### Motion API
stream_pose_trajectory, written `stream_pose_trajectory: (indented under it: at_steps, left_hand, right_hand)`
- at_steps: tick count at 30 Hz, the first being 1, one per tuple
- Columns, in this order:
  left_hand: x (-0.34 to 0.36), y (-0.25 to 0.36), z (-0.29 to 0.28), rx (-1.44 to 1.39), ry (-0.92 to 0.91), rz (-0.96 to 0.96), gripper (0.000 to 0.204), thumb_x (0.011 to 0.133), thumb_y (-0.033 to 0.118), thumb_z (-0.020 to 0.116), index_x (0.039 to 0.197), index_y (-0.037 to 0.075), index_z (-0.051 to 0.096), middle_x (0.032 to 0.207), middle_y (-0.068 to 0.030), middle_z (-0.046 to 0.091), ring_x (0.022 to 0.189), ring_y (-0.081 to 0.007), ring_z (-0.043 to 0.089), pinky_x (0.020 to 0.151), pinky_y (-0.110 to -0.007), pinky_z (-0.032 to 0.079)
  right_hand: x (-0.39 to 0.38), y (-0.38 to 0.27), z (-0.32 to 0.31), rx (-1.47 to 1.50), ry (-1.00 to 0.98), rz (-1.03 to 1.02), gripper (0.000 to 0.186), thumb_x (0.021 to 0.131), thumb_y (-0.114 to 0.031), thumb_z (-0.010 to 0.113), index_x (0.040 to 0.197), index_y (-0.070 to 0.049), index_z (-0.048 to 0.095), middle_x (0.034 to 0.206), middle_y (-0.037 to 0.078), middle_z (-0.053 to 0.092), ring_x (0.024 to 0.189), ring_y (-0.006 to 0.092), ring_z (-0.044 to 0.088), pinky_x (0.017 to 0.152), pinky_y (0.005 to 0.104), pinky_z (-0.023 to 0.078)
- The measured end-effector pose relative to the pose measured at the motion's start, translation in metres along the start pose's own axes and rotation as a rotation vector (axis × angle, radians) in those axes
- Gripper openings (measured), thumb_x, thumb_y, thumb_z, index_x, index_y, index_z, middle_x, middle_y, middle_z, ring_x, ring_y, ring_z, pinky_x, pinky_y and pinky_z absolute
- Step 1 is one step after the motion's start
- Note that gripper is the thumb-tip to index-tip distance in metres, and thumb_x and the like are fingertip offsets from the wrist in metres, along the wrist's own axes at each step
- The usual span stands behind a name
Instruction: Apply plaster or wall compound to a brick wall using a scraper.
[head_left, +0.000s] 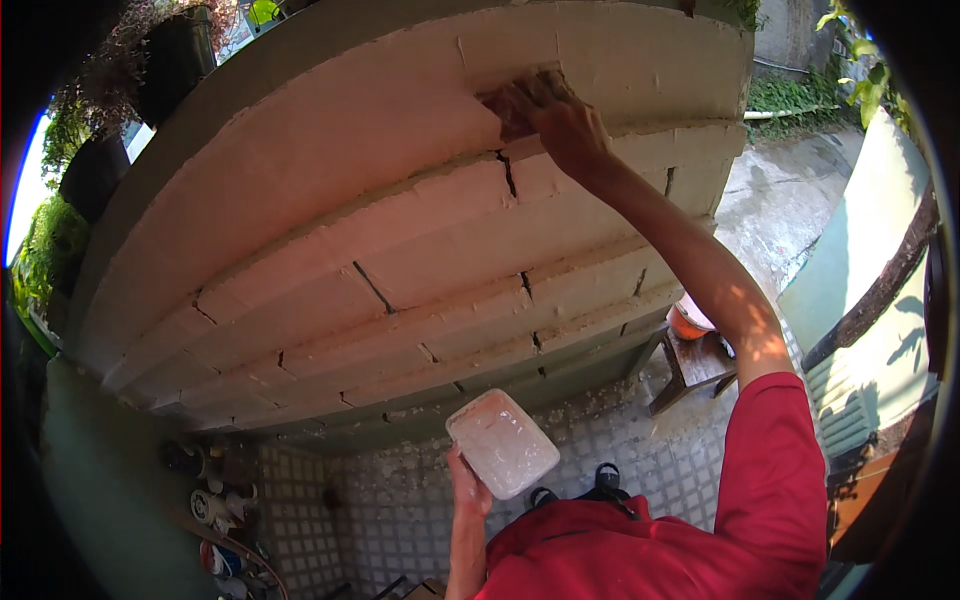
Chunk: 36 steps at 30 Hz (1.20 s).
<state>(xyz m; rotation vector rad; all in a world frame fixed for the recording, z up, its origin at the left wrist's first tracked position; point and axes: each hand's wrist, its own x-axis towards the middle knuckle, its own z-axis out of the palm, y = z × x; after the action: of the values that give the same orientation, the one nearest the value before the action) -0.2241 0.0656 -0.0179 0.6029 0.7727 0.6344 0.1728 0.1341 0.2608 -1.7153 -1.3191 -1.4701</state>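
Note:
My left hand (470,484) grips the lower left side of a whitish rectangular plastic tub (505,450), held low in front of my body. Pale smears cover the tub's surface. My right arm stretches up to the block wall (420,230). High on that wall, my right hand (562,115) is closed on a flat reddish-brown piece (508,110) pressed against the surface. Its exact kind is hard to make out, partly hidden by my fingers. Below this hand, a dark crack (507,173) runs down a joint between blocks.
At the right stands a small wooden stool (695,362) bearing an orange bucket (687,318). Potted plants (175,65) line the upper left. Several containers (215,510) sit at the lower left. White specks dot the tiled floor (390,500) around my sandalled feet.

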Motion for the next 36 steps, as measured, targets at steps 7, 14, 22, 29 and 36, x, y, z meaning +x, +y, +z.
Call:
stream_pose_trajectory:
  at_steps: [7, 14, 22, 29, 36]
  left_hand:
    - [-0.014, 0.01, -0.001, 0.001, 0.071, 0.027, 0.048, 0.096, 0.04, 0.037, 0.13, 0.009, 0.053, 0.123, -0.005, 0.061, 0.11, -0.0222, 0.061, 0.095, -0.036, 0.05]
    - [-0.007, 0.01, -0.014, -0.001, -0.002, 0.028, 0.054, 0.096, 0.045, 0.037, 0.133, 0.008, 0.05, 0.13, -0.0059, 0.058, 0.117, -0.0243, 0.057, 0.101, -0.039, 0.046]
    - [-0.002, 0.015, -0.001, 0.043, 0.005, 0.01, 0.053, 0.095, 0.044, 0.038, 0.133, 0.009, 0.05, 0.13, -0.006, 0.058, 0.117, -0.0246, 0.057, 0.1, -0.039, 0.046]
    - [0.0, 0.014, -0.003, 0.021, 0.0, 0.004, 0.054, 0.095, 0.045, 0.038, 0.133, 0.008, 0.05, 0.13, -0.0061, 0.058, 0.118, -0.025, 0.057, 0.1, -0.039, 0.046]
    - [0.004, 0.02, -0.002, 0.062, -0.022, -0.003, 0.054, 0.095, 0.046, 0.038, 0.132, 0.009, 0.05, 0.13, -0.0058, 0.058, 0.117, -0.0247, 0.057, 0.1, -0.038, 0.046]
  right_hand:
    - [-0.041, 0.028, -0.032, 0.418, -0.127, 0.339, 0.037, 0.086, -0.003, 0.054, 0.12, -0.012, 0.065, 0.101, 0.016, 0.068, 0.091, 0.0348, 0.067, 0.079, 0.0438, 0.054]
    - [-0.005, 0.029, -0.021, 0.209, 0.062, 0.707, 0.044, 0.081, -0.005, 0.051, 0.122, -0.016, 0.065, 0.088, 0.024, 0.066, 0.082, 0.0418, 0.065, 0.077, 0.0514, 0.052]
    - [-0.003, -0.06, -0.01, 0.471, 0.051, 0.392, 0.052, 0.075, 0.005, 0.054, 0.122, -0.014, 0.064, 0.085, 0.024, 0.066, 0.076, 0.0442, 0.065, 0.071, 0.0499, 0.053]
    - [0.023, 0.041, -0.048, 0.258, 0.108, 0.757, 0.038, 0.086, -0.006, 0.048, 0.122, -0.011, 0.062, 0.083, 0.025, 0.066, 0.08, 0.0425, 0.065, 0.072, 0.0518, 0.051]
    - [0.05, -0.066, -0.01, 0.328, 0.088, 0.525, 0.047, 0.08, 0.003, 0.054, 0.124, -0.013, 0.061, 0.09, 0.022, 0.068, 0.08, 0.0409, 0.066, 0.068, 0.0488, 0.053]
